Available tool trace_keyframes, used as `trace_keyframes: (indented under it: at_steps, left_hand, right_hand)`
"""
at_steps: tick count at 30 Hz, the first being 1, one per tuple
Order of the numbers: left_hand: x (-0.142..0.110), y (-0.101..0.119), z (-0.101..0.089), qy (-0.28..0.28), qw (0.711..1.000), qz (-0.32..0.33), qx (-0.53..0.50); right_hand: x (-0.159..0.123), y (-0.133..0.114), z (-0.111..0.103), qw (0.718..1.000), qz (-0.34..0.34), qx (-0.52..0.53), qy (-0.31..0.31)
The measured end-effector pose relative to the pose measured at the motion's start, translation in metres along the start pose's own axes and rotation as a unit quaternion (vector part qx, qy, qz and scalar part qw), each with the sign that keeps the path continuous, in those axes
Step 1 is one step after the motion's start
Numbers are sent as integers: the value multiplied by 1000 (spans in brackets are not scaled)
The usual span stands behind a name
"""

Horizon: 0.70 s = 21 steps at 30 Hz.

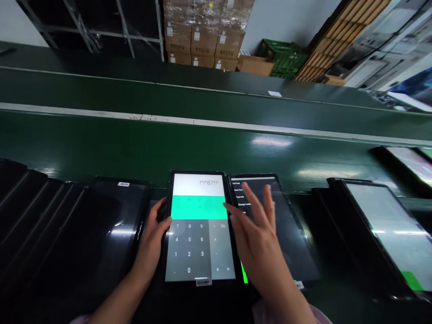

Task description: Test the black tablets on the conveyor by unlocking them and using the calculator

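Observation:
A black tablet [199, 243] lies in front of me with a calculator on its screen: a white top strip, a green band and a grey number pad. My left hand [153, 238] grips its left edge, thumb on the bezel. My right hand [256, 229] hovers open with fingers spread, just right of the calculator tablet and over a second tablet [290, 234]. That second tablet shows a dark menu with white text lines and a green patch low on its screen.
Several dark tablets [47, 225] lie overlapped at the left. More tablets with lit pale screens [388, 229] sit at the right. A green conveyor belt [202, 148] runs across behind them. Cardboard boxes [202, 40] and green crates [283, 58] stand at the back.

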<state>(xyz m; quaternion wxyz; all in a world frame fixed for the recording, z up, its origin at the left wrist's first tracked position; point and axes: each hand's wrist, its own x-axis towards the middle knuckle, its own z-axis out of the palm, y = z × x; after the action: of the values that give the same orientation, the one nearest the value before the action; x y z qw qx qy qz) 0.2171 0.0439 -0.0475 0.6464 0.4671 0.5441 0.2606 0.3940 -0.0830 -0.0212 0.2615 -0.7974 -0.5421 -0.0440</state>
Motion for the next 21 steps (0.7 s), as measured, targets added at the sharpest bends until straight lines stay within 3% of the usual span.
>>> trace_keyframes:
  at_steps: [3, 8, 13, 18, 21]
  left_hand:
    - [3, -4, -2, 9, 1000, 4, -5]
    - [14, -3, -1, 24, 999, 12, -45]
    - [28, 19, 11, 48, 991, -1, -124]
    - [45, 36, 22, 44, 990, -18, -136]
    - [50, 36, 25, 57, 990, -15, -125]
  right_hand:
    - [1, 21, -9, 998, 43, -13, 36]
    - [-2, 47, -13, 996, 72, -24, 38]
    - [2, 58, -19, 999, 32, -34, 16]
    - [23, 64, -50, 1000, -18, -1, 9]
    - [31, 68, -63, 1000, -3, 19, -20]
